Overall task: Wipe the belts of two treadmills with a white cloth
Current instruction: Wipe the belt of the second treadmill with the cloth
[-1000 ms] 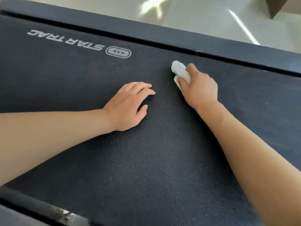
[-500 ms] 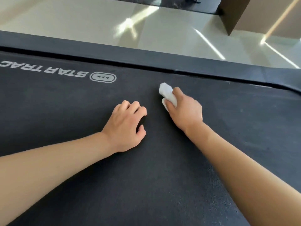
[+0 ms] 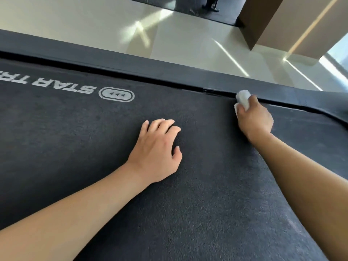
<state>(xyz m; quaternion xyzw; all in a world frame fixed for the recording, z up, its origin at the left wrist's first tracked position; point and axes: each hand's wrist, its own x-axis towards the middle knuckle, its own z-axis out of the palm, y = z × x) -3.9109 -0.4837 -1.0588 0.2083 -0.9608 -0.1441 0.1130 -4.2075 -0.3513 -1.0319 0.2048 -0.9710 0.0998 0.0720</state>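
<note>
A dark textured treadmill belt (image 3: 75, 147) fills most of the view, with a white STAR TRAC logo (image 3: 116, 95) printed near its far edge. My right hand (image 3: 254, 119) grips a small wadded white cloth (image 3: 243, 97) and holds it on the belt at its far edge, against the side rail. My left hand (image 3: 158, 151) rests palm down on the middle of the belt with its fingers loosely bent, holding nothing.
A dark side rail (image 3: 131, 66) runs along the far edge of the belt. Beyond it lies a glossy pale floor (image 3: 94, 25) with light streaks. A brown pillar (image 3: 273, 21) stands at the upper right.
My right hand has slid the cloth away and to the right, from mid-belt to the far edge by the rail. My left hand stays planted. The view has tilted up.
</note>
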